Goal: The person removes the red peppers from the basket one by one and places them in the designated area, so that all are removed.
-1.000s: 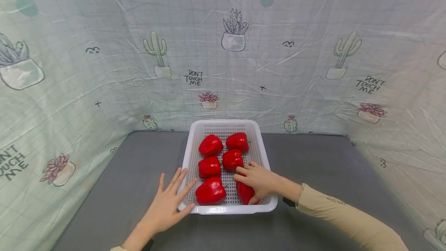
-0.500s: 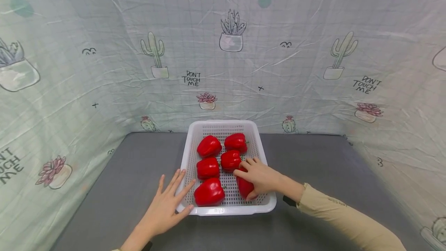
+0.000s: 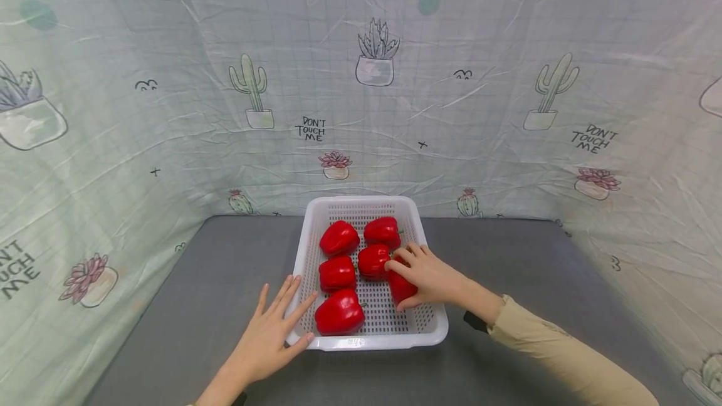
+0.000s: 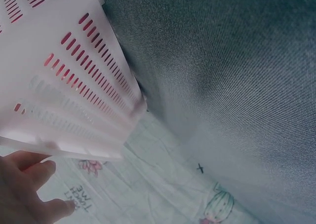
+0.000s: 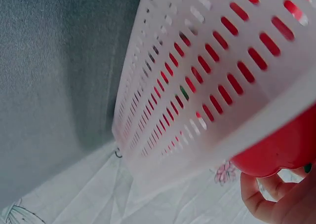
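A white perforated plastic basket [image 3: 372, 342] holds several red bell peppers lying on their sides. My right hand [image 3: 433, 275] grips one red bell pepper [image 3: 399, 287] by its top and sides, at the right of the basket. In the right wrist view this bell pepper [image 5: 281, 147] shows above the basket's rim, with curled fingers around it and a bit of green stem. With fingers spread, my left hand [image 3: 269, 336] rests at the basket's left front corner. The left wrist view shows its fingertips [image 4: 42, 172] near the rim.
Left of the gripped pepper lie other red bell peppers: front left [image 3: 340, 313], middle left [image 3: 337, 273], back left [image 3: 340, 238], back right [image 3: 382, 232] and centre [image 3: 373, 262]. The grey table [image 3: 496, 262] meets a cactus-print cloth [image 3: 429, 99] behind.
My right hand has moved away from the basket's front wall with the bell pepper, baring the front right of the basket floor. The left hand keeps its place on the corner.
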Demonstrator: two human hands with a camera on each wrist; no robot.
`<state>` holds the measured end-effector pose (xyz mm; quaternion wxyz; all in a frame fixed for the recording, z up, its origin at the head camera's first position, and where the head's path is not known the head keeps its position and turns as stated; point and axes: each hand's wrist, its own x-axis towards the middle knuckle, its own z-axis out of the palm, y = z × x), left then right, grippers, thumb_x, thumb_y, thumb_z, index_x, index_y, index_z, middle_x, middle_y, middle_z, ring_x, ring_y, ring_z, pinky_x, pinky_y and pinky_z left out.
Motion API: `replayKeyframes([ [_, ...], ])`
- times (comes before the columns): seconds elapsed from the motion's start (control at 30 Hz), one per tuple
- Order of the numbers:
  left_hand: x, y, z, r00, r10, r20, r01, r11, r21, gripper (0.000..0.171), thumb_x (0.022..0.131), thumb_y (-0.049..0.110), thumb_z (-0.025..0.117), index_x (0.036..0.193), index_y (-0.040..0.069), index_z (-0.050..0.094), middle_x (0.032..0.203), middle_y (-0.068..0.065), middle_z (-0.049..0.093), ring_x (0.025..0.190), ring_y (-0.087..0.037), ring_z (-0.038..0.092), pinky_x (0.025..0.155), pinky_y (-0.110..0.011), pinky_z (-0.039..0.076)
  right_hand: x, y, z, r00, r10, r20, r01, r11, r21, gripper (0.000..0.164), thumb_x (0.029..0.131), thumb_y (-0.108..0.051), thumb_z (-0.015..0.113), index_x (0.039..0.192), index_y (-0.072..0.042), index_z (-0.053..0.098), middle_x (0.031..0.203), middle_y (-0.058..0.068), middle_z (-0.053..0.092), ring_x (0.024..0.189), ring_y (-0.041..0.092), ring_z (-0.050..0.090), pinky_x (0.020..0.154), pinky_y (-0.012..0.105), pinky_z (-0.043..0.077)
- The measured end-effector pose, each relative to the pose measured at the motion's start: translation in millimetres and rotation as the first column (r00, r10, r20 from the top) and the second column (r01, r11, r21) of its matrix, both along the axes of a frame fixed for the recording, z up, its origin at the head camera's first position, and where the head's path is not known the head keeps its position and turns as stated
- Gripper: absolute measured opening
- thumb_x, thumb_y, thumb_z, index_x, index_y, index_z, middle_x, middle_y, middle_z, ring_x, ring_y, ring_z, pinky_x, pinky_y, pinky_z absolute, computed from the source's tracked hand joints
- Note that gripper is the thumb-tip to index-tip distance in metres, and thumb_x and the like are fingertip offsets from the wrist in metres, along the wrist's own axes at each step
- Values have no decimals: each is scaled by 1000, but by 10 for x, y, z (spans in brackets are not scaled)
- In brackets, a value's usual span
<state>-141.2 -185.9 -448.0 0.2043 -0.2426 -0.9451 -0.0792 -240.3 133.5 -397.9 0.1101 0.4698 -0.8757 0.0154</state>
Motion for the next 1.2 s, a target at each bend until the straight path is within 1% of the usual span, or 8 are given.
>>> replayKeyframes([
  [0.1,-5,1,-14,1000,1,-1,-1,1000,-3,64,76,49,59,134,26,42,144,-11,33,135,-27,21,107,-36,-21,-3,24,48,999,-42,-4,42,999,-6,79,59,-57,71,120,-14,46,114,3,51,100,18,41,83,38,41],
  [0.2,-2,3,-15,1000,9,11,-9,1000,-2,64,77,49,58,134,26,41,144,-11,32,135,-26,19,107,-36,-21,-9,46,95,998,-65,4,65,998,-20,83,59,-57,72,122,-10,45,115,3,52,99,17,41,84,37,41],
  [0.33,12,1,-13,1000,8,4,-8,1000,4,65,76,49,59,134,25,42,143,-12,33,135,-28,22,107,-36,-21,-18,72,163,998,-65,-6,64,997,-35,83,58,-57,73,121,-10,46,116,2,52,99,16,41,83,34,43],
  [0.5,9,-9,-19,1000,-2,-17,3,1000,11,64,76,47,60,133,24,43,143,-13,33,133,-30,27,107,-37,-20,-23,95,242,999,-41,-31,39,998,-56,82,57,-56,74,120,-9,48,117,4,51,101,17,41,82,34,44],
  [0.67,1,-6,-16,1000,-11,-22,11,1000,15,63,76,46,59,133,24,43,143,-13,33,133,-30,25,107,-38,-20,-50,160,290,996,-76,-38,73,994,-77,83,56,-53,76,120,-9,48,115,5,51,99,17,39,78,33,44],
  [0.83,8,5,-9,1000,-9,-5,9,1000,8,63,77,46,59,133,24,42,143,-14,33,134,-29,24,107,-37,-21,-117,269,352,992,-104,-78,95,990,-109,82,56,-50,78,121,-10,47,113,5,52,100,18,41,78,34,46],
  [1.0,18,7,-5,1000,8,23,-8,1000,0,64,77,48,58,134,25,41,143,-13,33,135,-28,21,106,-36,-23,-218,384,408,986,-124,-114,111,987,-115,81,58,-48,77,121,-9,47,115,7,52,103,21,41,84,40,43],
  [1.2,12,7,4,1000,14,17,-14,1000,-7,65,76,49,58,134,26,41,143,-12,34,135,-27,20,106,-36,-23,-361,511,423,976,-175,-130,159,979,-128,80,57,-46,78,121,-9,48,116,9,52,104,24,40,85,45,43],
])
